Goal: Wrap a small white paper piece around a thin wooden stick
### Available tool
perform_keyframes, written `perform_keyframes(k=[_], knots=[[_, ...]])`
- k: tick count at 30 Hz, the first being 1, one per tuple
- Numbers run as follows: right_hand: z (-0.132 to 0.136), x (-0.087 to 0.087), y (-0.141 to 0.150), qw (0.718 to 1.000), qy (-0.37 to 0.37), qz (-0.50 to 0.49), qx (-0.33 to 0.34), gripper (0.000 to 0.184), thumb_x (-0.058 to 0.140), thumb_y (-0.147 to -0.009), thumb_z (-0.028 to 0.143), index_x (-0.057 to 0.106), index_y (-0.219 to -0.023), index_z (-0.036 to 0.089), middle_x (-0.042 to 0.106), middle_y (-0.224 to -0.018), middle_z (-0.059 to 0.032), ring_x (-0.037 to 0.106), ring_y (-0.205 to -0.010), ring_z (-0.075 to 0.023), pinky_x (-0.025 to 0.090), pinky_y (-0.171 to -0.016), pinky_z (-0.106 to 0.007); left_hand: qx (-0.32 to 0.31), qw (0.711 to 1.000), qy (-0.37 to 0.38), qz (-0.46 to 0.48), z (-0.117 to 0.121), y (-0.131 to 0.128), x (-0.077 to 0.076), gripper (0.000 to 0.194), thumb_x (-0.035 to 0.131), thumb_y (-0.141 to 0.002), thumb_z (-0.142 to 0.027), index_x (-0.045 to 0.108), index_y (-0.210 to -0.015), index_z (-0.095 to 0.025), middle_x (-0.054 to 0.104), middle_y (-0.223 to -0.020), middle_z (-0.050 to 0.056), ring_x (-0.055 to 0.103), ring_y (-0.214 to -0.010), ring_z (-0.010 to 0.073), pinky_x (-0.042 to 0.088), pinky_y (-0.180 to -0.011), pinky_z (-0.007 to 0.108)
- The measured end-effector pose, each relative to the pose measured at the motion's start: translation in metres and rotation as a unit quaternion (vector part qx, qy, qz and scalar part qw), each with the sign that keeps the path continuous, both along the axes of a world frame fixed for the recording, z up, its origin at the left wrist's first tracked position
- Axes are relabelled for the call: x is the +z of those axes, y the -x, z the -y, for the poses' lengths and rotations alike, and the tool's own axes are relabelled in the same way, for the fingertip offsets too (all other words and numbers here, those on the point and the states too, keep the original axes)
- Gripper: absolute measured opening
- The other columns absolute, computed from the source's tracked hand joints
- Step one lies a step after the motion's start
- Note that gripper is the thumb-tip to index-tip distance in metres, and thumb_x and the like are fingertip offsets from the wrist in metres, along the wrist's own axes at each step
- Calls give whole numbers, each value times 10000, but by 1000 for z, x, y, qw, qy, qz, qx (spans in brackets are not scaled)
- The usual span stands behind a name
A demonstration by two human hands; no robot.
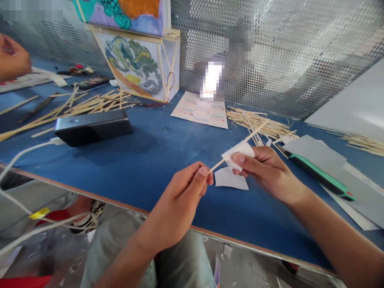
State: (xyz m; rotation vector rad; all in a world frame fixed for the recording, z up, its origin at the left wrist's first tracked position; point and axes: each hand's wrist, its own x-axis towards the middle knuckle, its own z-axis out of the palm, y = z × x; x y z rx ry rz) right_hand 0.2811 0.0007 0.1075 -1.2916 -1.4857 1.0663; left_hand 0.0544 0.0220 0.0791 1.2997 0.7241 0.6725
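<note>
The left hand's (172,212) fingers (198,178) grip the lower end of a thin pale wooden stick (257,130), thumb on top; the right hand's (270,170) fingers pinch a piece of white paper (231,153) against the middle of the same stick, which slants up and away to the right, above the counter; whether the paper goes all the way around the stick cannot be told; just below the right fingers, a second white paper scrap (229,181) lies on the blue counter (162,148); to the right of the right hand, a hand tool with a green and black handle (322,174) rests on overlapping grey-white sheets (318,154); beyond the hands lies a loose pile of wooden sticks (249,120), next to a printed card (192,114); on the left stands a dark, box-shaped device (94,127) with a white cable (25,151) at its near end; behind it more sticks (96,105) lie scattered, near a stick-framed panel painted in green, yellow and orange (135,68); at the far left edge is another person's hand (15,60); a perforated metal screen (288,56) rises behind everything.
</note>
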Motion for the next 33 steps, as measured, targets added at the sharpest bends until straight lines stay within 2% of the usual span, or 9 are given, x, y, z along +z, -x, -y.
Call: perform_keyframes(k=[4, 8, 12, 15, 18, 22, 25, 29, 33], knots=[[1, 2, 9, 1000, 9, 6, 12, 383, 648, -994, 521, 755, -816, 199, 598, -685, -8, 457, -591, -111, 329, -541, -271, -15, 1000, 10, 15, -2, 2, 0, 388, 474, -1061, -560, 527, -894, -214, 318, -696, -65, 223, -568, 62, 179, -468, 179], [2, 2, 15, 998, 33, 6, 46, 435, 644, -997, 498, 698, -710, 176, 569, -628, -5, 459, -567, -104, 349, -537, -257, 10, 999, 11, 31, 0, 1, 0, 393, 480, -1060, -559, 529, -889, -209, 313, -684, -69, 245, -570, 59, 229, -479, 166], [4, 0, 20, 993, 43, 18, 107, 379, 610, -1032, 470, 719, -815, 179, 645, -726, -7, 527, -638, -102, 410, -592, -237, 15, 1000, 5, 23, 0, 0, 1, 411, 484, -1063, -544, 497, -838, -201, 320, -690, -66, 246, -570, 57, 237, -479, 172], [7, -1, 22, 992, 24, 29, 124, 379, 594, -1045, 462, 706, -809, 188, 636, -723, 7, 547, -664, -102, 426, -619, -232, 17, 999, -30, 5, 0, -1, 4, 456, 488, -1054, -572, 513, -800, -194, 322, -668, -65, 262, -560, 56, 247, -478, 182], [10, -1, 26, 993, -2, 41, 112, 404, 565, -1062, 456, 663, -770, 195, 586, -693, 26, 502, -633, -94, 394, -594, -234, 13, 997, -71, -22, 2, -1, 6, 434, 490, -1054, -574, 575, -839, -207, 343, -640, -69, 290, -542, 54, 256, -479, 193], [9, -1, 30, 996, -34, 55, 68, 467, 522, -1076, 484, 627, -726, 194, 536, -656, 29, 456, -598, -96, 355, -553, -246, 15, 995, -85, -42, 6, -1, 5, 408, 492, -1054, -569, 564, -856, -220, 359, -630, -74, 294, -538, 61, 257, -484, 210], [5, 1, 27, 997, -35, 58, 47, 485, 550, -1057, 511, 683, -717, 193, 538, -592, 21, 465, -549, -101, 331, -506, -258, 23, 997, -63, -24, 7, -4, 2, 434, 450, -1064, -582, 500, -832, -219, 344, -647, -72, 272, -560, 73, 255, -503, 219], [2, 4, 22, 998, -39, 48, -15, 526, 548, -1055, 530, 695, -686, 186, 480, -515, 28, 404, -483, -83, 279, -463, -260, 30, 997, -61, -21, 6, -6, -1, 452, 441, -1073, -565, 411, -795, -211, 333, -667, -66, 285, -594, 81, 260, -534, 232], [3, 3, 24, 999, -15, 28, 3, 544, 533, -1054, 566, 672, -690, 186, 480, -522, 29, 416, -495, -76, 282, -472, -249, 38, 996, -76, -35, 6, -4, 0, 433, 429, -1080, -559, 442, -815, -217, 337, -665, -69, 294, -594, 83, 272, -553, 248]])
